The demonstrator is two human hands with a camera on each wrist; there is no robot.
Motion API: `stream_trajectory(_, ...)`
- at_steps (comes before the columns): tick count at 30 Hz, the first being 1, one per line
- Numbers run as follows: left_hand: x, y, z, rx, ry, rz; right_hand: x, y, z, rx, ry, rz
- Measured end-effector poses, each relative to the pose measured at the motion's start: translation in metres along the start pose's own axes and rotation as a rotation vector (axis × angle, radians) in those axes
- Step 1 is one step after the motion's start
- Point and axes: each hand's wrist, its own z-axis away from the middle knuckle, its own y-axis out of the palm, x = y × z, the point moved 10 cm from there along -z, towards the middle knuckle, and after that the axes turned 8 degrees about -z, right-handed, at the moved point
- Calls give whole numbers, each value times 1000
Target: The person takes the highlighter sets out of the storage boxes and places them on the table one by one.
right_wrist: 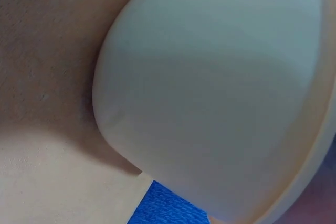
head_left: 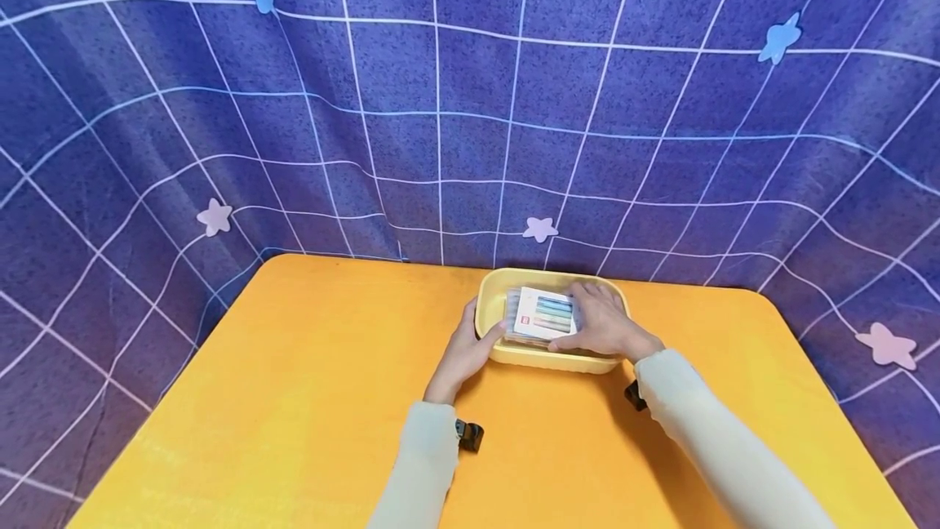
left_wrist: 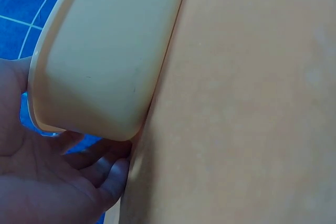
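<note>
A pale yellow plastic basin (head_left: 551, 362) stands near the back edge of the table. Inside it lies a clear flat pack of pens (head_left: 525, 313), with a white card showing a row of blue, green and pink barrels. My left hand (head_left: 470, 345) holds the basin's left end, thumb over the rim, fingers along the outer wall, as the left wrist view of the hand (left_wrist: 58, 177) also shows. Reaching into the basin, my right hand (head_left: 604, 321) grips the pack's right end, thumb at the near side and fingers at the far side. The basin's outer wall (right_wrist: 210, 98) fills the right wrist view.
The table has an orange-yellow top (head_left: 308, 398). Behind it and at both sides hangs a blue-purple curtain (head_left: 470, 145) with white grid lines and stars. Dark wrist cameras (head_left: 470, 436) sit under both pale sleeves (head_left: 426, 455).
</note>
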Motion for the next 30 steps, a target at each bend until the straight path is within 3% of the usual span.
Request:
stream_trajectory(9, 2, 0, 1, 8, -6, 12, -8, 8, -3, 49, 23, -54)
stream_trajectory(30, 1, -1, -1, 4, 9, 7, -7, -2, -7, 6, 29, -300)
